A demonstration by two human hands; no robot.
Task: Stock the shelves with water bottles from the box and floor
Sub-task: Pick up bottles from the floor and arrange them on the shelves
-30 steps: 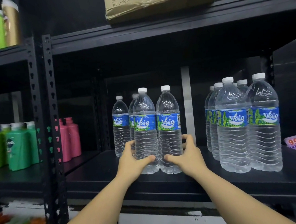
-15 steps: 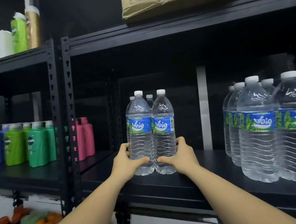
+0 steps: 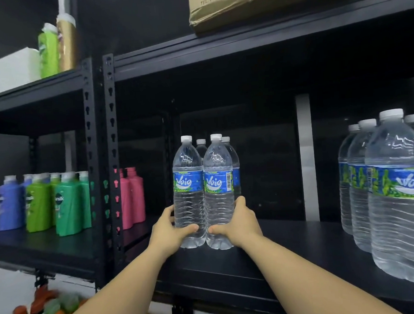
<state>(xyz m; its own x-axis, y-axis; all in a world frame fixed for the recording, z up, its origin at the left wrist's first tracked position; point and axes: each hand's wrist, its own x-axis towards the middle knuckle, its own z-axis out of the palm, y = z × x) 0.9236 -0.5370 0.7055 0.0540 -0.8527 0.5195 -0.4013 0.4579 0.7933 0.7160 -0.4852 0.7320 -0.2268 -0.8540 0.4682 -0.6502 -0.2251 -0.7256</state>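
Note:
Two clear water bottles with blue and green labels stand side by side on the black shelf. My left hand grips the left bottle low down, thumb across its front. My right hand grips the right bottle the same way. Two more bottles stand right behind the pair, mostly hidden. A further group of water bottles stands at the shelf's right end.
A black perforated upright divides this bay from the left one, which holds blue, green and pink shampoo bottles. A cardboard box sits on the shelf above. Bare shelf lies between the two bottle groups. Colourful blurred items lie below left.
Both hands have slid the two front bottles to the left and further back along the shelf, up against the two rear bottles. The view has shifted left with them.

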